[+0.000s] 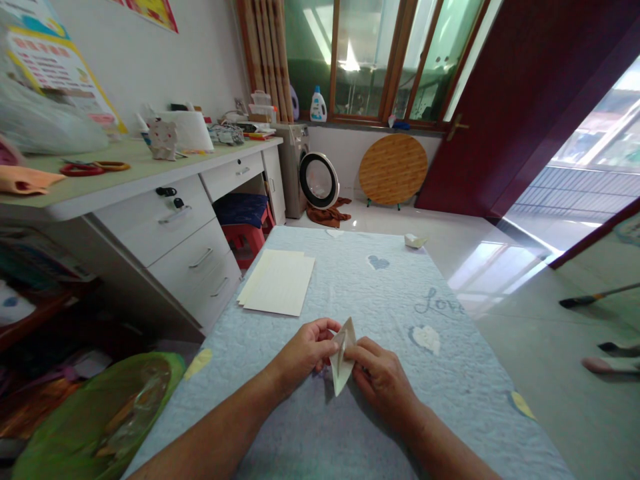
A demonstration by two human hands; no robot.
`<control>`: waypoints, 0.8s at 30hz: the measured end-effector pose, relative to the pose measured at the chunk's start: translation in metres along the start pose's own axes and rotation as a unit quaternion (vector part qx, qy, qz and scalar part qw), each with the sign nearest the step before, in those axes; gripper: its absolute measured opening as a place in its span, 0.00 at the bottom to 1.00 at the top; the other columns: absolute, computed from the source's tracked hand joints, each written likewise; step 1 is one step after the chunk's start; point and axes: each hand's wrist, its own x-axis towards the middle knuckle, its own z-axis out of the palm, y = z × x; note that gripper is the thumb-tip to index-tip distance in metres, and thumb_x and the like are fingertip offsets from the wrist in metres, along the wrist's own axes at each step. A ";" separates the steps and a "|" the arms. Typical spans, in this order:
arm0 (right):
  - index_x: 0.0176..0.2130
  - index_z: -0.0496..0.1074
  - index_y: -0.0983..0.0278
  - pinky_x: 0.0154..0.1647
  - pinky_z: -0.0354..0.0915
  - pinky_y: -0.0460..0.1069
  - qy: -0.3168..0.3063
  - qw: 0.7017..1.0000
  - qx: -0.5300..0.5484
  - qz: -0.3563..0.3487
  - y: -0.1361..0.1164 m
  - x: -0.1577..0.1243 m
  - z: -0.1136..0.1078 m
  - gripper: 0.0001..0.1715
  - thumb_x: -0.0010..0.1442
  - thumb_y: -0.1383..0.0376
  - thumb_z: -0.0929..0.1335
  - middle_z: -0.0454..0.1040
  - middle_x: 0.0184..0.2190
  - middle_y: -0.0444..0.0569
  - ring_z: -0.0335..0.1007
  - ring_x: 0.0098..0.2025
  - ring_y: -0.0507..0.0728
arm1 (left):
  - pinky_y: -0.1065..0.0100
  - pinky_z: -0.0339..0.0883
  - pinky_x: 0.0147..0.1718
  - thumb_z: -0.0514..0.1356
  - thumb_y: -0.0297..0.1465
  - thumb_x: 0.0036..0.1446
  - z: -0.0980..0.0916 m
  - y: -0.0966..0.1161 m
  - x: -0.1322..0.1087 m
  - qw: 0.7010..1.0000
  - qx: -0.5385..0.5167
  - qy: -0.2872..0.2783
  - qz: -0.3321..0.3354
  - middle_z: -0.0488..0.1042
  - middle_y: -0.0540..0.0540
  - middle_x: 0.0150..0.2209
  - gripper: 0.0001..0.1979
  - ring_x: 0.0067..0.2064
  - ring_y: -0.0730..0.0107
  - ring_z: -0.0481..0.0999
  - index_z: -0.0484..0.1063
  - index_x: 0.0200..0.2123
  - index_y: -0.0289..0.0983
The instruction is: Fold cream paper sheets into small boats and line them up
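Note:
Between my two hands is a small folded paper boat (pixel 342 370), pale cream, with pointed ends facing away from and toward me. My left hand (pixel 314 343) grips its left side, the thumb on the paper and fingers behind. From the right, my right hand (pixel 383 373) pinches the other side, its thumb and forefinger at the middle fold. A stack of cream paper sheets (pixel 280 283) lies on the cloth beyond my left hand. At the far right corner sits another folded paper piece (pixel 415 241), boat-like in shape.
A pale blue quilted cloth (pixel 370 440) covers the table. Left stands a white desk (pixel 175 220) with scissors (pixel 95 168) on top. A green-lined bin (pixel 60 427) is at lower left. Behind are a washing machine (pixel 293 167), door open, and a round wooden tabletop (pixel 393 168).

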 end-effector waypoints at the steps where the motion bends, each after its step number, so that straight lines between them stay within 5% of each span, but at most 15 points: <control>1: 0.42 0.74 0.61 0.35 0.62 0.45 0.005 1.000 0.007 -0.004 0.001 0.000 0.001 0.16 0.62 0.73 0.61 0.70 0.33 0.48 0.68 0.34 0.53 | 0.77 0.48 0.15 0.62 0.29 0.44 0.000 0.000 0.000 1.000 -0.011 -0.003 -0.002 0.67 0.56 0.23 0.16 0.17 0.83 0.57 0.69 0.40 0.34; 9: 0.48 0.74 0.58 0.37 0.65 0.46 0.011 0.999 0.041 -0.029 -0.001 0.001 -0.002 0.23 0.60 0.76 0.60 0.72 0.36 0.48 0.71 0.36 0.54 | 0.75 0.47 0.19 0.64 0.30 0.45 -0.003 -0.002 -0.002 0.988 -0.132 -0.070 -0.037 0.67 0.54 0.28 0.21 0.21 0.82 0.59 0.67 0.46 0.36; 15: 0.44 0.74 0.60 0.35 0.63 0.45 0.020 0.998 0.040 -0.040 -0.004 0.001 -0.003 0.20 0.60 0.76 0.60 0.71 0.34 0.47 0.70 0.34 0.53 | 0.72 0.57 0.29 0.66 0.31 0.46 -0.001 -0.002 -0.003 0.977 -0.190 -0.092 -0.044 0.71 0.48 0.34 0.23 0.31 0.72 0.70 0.66 0.46 0.36; 24: 0.42 0.73 0.61 0.35 0.62 0.46 0.008 0.999 0.034 -0.031 -0.001 -0.001 -0.001 0.17 0.61 0.75 0.61 0.71 0.34 0.47 0.68 0.34 0.53 | 0.69 0.61 0.31 0.65 0.30 0.49 -0.002 -0.002 -0.005 0.974 -0.201 -0.093 -0.047 0.73 0.46 0.36 0.22 0.32 0.71 0.71 0.66 0.48 0.35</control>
